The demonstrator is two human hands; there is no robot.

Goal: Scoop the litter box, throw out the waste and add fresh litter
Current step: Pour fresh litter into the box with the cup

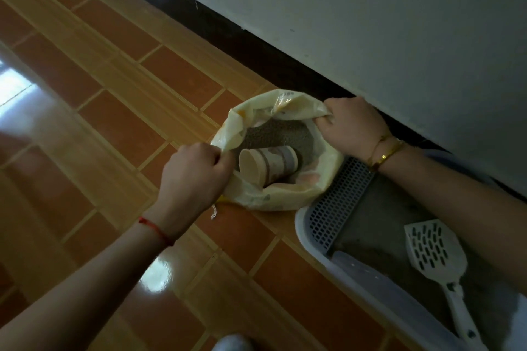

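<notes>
Both hands are on the bag point(273, 202): the left hand point(194, 177) is fisted round the near-left rim, the right hand point(350, 128) is bunched on the far-right rim, and together they pull the mouth wide. That looks like the point of the grip, to spread the opening so the fresh litter point(271, 134) inside is reachable. A paper cup point(268, 165) lies on its side on that litter, mouth towards the left hand, probably the dipper for the refill. The bag sits on the floor point(114, 122) touching the corner of the box point(302, 222), so the carry from one to the other should be short. In the box a scoop point(436, 251) rests face up on the grey bed, handle towards the person, with a perforated grid point(339, 202) at the bag end. It's tight on the right, where the wall point(370, 23) runs just behind the bag and box and the right forearm crosses over the box. The left is all bare tile with plenty of room. One hand will have to let go to take the cup, and the soft rim may sag when it does.
</notes>
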